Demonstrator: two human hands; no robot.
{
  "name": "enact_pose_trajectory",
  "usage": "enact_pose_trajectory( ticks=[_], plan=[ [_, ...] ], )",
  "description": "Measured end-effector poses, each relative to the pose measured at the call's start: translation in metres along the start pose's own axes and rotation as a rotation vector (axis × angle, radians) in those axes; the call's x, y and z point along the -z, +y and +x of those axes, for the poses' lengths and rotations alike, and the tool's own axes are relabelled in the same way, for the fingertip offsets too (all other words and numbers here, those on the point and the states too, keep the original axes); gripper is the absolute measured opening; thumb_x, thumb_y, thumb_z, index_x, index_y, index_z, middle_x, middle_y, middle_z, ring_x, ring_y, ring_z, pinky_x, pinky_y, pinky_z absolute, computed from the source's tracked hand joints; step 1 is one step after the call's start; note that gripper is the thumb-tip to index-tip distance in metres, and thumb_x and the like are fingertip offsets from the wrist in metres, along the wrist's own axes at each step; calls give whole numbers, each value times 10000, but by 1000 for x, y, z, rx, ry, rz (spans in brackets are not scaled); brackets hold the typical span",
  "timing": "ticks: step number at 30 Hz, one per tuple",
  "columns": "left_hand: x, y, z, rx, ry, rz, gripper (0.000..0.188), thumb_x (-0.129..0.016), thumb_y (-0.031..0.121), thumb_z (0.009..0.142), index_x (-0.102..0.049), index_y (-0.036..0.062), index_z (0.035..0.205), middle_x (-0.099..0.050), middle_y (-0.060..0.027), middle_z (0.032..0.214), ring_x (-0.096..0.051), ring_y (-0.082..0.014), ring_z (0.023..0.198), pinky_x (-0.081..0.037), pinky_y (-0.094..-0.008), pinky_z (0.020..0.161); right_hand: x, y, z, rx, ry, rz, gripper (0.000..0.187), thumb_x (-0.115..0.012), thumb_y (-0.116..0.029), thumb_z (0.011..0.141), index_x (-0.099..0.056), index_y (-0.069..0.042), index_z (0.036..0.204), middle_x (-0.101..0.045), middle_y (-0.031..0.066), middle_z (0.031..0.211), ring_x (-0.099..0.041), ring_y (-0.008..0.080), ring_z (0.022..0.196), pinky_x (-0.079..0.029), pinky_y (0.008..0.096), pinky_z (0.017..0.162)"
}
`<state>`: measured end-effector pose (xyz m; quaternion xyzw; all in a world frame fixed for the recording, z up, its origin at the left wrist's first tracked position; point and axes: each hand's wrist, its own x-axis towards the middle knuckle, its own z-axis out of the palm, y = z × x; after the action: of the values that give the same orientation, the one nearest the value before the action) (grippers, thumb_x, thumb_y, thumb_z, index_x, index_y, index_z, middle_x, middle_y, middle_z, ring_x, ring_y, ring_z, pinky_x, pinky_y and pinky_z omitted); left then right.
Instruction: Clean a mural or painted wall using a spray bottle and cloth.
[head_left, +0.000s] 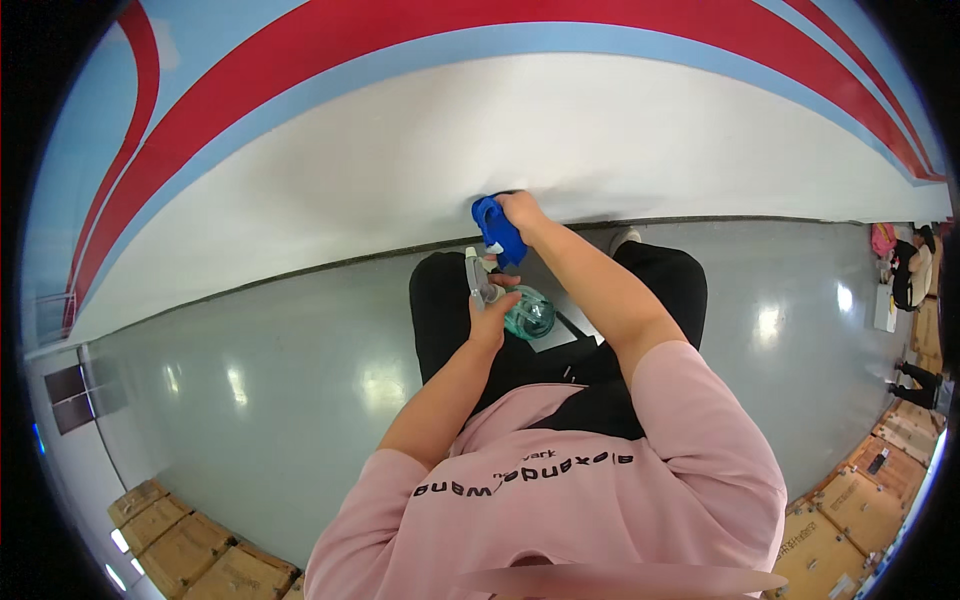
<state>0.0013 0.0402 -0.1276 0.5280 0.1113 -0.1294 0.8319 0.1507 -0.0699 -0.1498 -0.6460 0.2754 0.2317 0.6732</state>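
Observation:
My right hand (pixel 521 212) is raised close to the white wall, its fingers closed on a bright blue folded cloth or pouch (pixel 498 228) with a small white patch. Below and slightly left of it, my left hand (pixel 488 318) grips a clear greyish plastic piece (pixel 475 272) with a pale upper end. I cannot make out its exact kind. Beside the left fingers, between my legs, a rounded see-through green plastic thing (pixel 531 316) lies over a flat whitish item (pixel 552 342). Whether the clear piece joins the green one is hidden by my fingers.
I sit on a grey shiny floor (pixel 300 350), knees spread in black trousers, facing a white wall (pixel 400 130) with red and blue bands. Wooden crates (pixel 190 550) stand behind me at left, more crates (pixel 835 525) at right. Other people (pixel 912 275) are at the far right.

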Motion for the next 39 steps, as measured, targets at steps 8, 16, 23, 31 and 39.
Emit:
enact_pose_trajectory(
  ticks=[8,16,23,31,39],
  plan=[
    [-4,17,1,35,-50,-43,693,-585,-95,602,-353,89,1228,-534,-78,871,-526,-232,912,-375,-368,870,34,-111,-126,313,-184,374,215,-521,-199,806,-585,6,813,-582,77,679,-541,144,528,-439,286,463],
    [-6,14,2,24,-11,-37,694,-604,-113,604,-370,95,1224,-537,-68,869,-529,-181,877,-413,-304,773,25,-62,-73,90,-198,283,193,-486,-150,815,-584,16,822,-594,101,690,-557,183,530,-464,311,471],
    [4,24,-29,-167,-44,243,707,-600,-56,633,-319,65,1270,-499,-45,889,-514,-195,933,-373,-328,853,-38,-6,-6,-194,-213,130,182,-465,-138,829,-594,-11,811,-603,111,706,-581,205,545,-484,339,489],
    [-12,26,-26,-89,-68,104,688,-611,-53,619,-343,58,1242,-524,-54,866,-519,-197,930,-368,-322,855,-47,26,37,-84,-170,194,207,-451,-141,830,-596,2,793,-599,119,693,-577,219,547,-486,344,508],
    [0,20,-26,-146,-25,121,693,-603,-60,631,-321,61,1252,-524,-66,872,-516,-232,933,-365,-383,891,-32,-43,-49,-19,-399,340,170,-484,-144,820,-570,-10,877,-566,94,664,-528,185,509,-446,312,460]
  ],
)
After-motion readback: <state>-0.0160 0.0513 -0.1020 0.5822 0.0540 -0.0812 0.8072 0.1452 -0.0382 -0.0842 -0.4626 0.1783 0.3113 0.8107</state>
